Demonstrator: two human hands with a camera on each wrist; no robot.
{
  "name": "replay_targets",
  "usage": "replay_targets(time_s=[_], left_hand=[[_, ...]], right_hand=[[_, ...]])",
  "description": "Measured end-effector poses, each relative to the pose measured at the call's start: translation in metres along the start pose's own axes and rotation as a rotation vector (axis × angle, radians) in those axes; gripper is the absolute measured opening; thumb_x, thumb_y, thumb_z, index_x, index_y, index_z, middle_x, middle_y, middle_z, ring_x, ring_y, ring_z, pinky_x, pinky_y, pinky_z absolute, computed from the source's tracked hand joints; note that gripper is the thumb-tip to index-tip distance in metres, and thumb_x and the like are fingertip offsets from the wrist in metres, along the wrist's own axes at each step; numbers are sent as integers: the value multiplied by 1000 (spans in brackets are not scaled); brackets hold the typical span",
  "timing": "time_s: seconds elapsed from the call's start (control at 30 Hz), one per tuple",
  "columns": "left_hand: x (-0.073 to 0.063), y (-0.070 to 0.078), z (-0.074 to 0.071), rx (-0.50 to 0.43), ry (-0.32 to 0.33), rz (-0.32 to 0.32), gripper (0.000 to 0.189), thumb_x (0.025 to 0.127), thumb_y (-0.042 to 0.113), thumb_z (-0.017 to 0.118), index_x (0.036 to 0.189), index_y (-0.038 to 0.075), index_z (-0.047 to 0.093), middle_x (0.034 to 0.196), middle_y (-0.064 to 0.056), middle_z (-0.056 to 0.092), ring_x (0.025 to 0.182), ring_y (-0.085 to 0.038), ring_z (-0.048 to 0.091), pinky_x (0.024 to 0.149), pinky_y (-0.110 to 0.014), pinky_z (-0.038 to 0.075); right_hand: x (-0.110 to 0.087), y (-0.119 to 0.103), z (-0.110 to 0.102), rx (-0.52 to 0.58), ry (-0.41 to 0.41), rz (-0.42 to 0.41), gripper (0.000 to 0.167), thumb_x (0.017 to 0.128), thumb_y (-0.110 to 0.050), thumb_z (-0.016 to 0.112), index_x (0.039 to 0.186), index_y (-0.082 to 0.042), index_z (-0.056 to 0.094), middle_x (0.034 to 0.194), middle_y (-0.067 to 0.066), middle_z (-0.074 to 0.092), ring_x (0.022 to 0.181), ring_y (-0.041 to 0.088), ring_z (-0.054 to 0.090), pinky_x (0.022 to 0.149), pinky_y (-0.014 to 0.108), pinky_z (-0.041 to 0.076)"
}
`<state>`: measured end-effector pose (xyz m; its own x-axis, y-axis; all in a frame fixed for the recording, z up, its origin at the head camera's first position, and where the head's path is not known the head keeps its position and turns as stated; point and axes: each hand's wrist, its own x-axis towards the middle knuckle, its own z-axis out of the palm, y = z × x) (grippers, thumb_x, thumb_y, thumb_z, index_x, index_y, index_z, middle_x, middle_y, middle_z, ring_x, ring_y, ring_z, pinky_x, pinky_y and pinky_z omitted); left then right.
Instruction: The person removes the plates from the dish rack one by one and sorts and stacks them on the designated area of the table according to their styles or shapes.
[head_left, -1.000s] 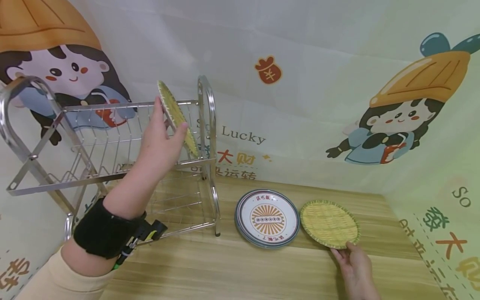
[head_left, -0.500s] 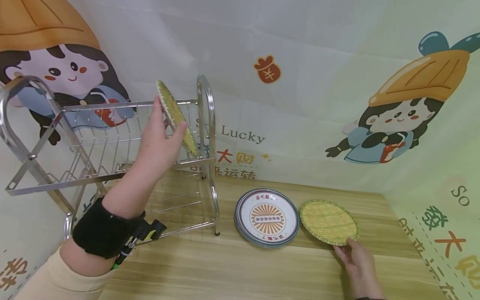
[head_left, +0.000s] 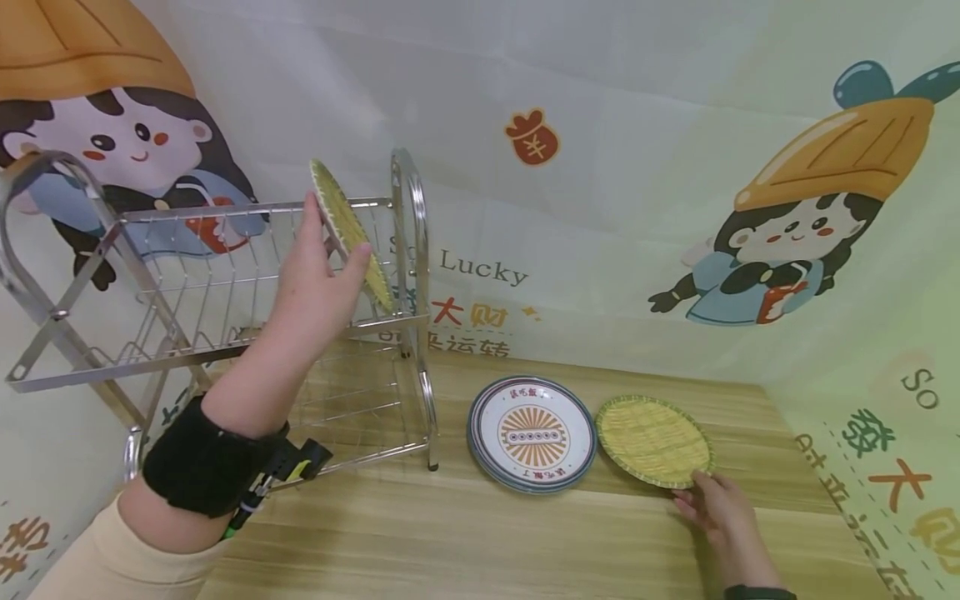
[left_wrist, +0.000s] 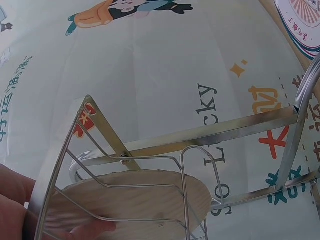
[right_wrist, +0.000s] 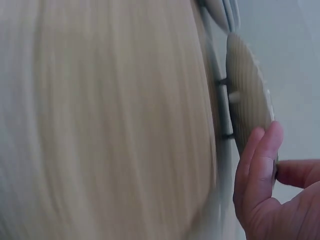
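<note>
In the head view my left hand (head_left: 322, 292) grips a round yellow woven plate (head_left: 352, 229) with a green rim, standing tilted on edge in the upper tier of the chrome dish rack (head_left: 172, 365). The left wrist view shows the plate's pale face (left_wrist: 150, 200) behind the rack wires (left_wrist: 142, 186). At the right, my right hand (head_left: 720, 504) pinches the near right rim of a second woven plate (head_left: 652, 442), thumb on top and fingers below. That plate's ribbed underside (right_wrist: 245, 90) shows in the right wrist view, raised off the table.
Between the rack and the second woven plate lies a stack of white patterned plates (head_left: 534, 433) with dark rims. A printed cloth (head_left: 600, 250) hangs close behind and beside the wood-grain table (head_left: 465, 542). The rack's lower tier (head_left: 352, 408) sits under my left forearm.
My right hand has shifted slightly right and forward along the rim of its plate, and its black wristband has come into view. The left hand and its plate hold still.
</note>
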<state>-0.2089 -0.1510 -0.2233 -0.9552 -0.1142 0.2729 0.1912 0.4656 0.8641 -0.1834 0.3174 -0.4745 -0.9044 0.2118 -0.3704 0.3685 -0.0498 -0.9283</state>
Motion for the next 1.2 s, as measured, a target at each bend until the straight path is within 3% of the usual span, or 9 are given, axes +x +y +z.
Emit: replay_targets(time_s=[0.1,0.23,0.33,0.43,0.6,0.7,0.8,0.87,1.2], left_hand=[[0,0,-1,8,3,10,80,99,29,45,150,25,-17,157,-17,11,138,-35,31,96,-43,49],[0,0,0,8,3,6,80,99,29,44,150,26,-17,157,-16,11,139,-35,30,97,-43,49],[0,0,0,5,1,0,80,99,29,44,149,27,-17,157,-16,11,138,-35,31,97,-43,49],[0,0,0,3,0,0,80,99,29,44,149,28,-18,157,-16,12,138,-35,32,96,-43,49],[0,-1,1,-1,0,-6,80,99,29,44,149,29,-18,157,-17,12,137,-36,33,95,-43,50],[0,-1,0,-3,1,-16,80,99,29,44,149,29,-18,157,-17,12,137,-36,33,96,-42,50],[0,-1,1,-7,0,-19,80,99,29,44,149,28,-18,157,-16,11,138,-36,31,98,-42,48],[0,-1,1,-12,-2,-18,80,99,29,44,149,28,-19,157,-16,10,138,-35,31,99,-42,47],[0,0,0,-3,1,-10,79,100,28,44,149,27,-18,157,-16,10,138,-34,31,100,-43,47]], right_hand=[[2,-3,-4,-46,-20,-8,65,99,-14,42,144,16,6,100,16,59,71,8,65,74,22,59],[1,-9,-7,-131,-2,12,71,99,-14,41,143,15,-7,93,13,61,63,6,64,64,20,59],[2,-11,-8,-230,35,2,61,98,-13,40,143,17,11,72,1,60,54,6,58,52,18,53],[4,-10,-10,-337,61,-24,42,96,-9,40,125,21,36,63,-1,58,51,7,53,46,18,48],[4,-11,-12,-455,75,-44,27,94,-7,40,103,18,48,59,-1,57,51,9,52,46,20,48],[4,-13,-13,-507,65,-57,38,93,-7,41,119,21,44,59,0,58,50,9,53,47,21,50],[4,-14,-15,-551,52,-60,55,92,-7,41,135,24,25,58,0,60,49,8,54,47,21,51],[4,-15,-17,-568,44,-58,61,92,-6,41,136,26,14,58,0,60,48,8,54,47,20,51],[3,-16,-20,-592,2,-31,70,92,-11,46,136,26,7,57,-1,57,45,7,51,44,19,48]])
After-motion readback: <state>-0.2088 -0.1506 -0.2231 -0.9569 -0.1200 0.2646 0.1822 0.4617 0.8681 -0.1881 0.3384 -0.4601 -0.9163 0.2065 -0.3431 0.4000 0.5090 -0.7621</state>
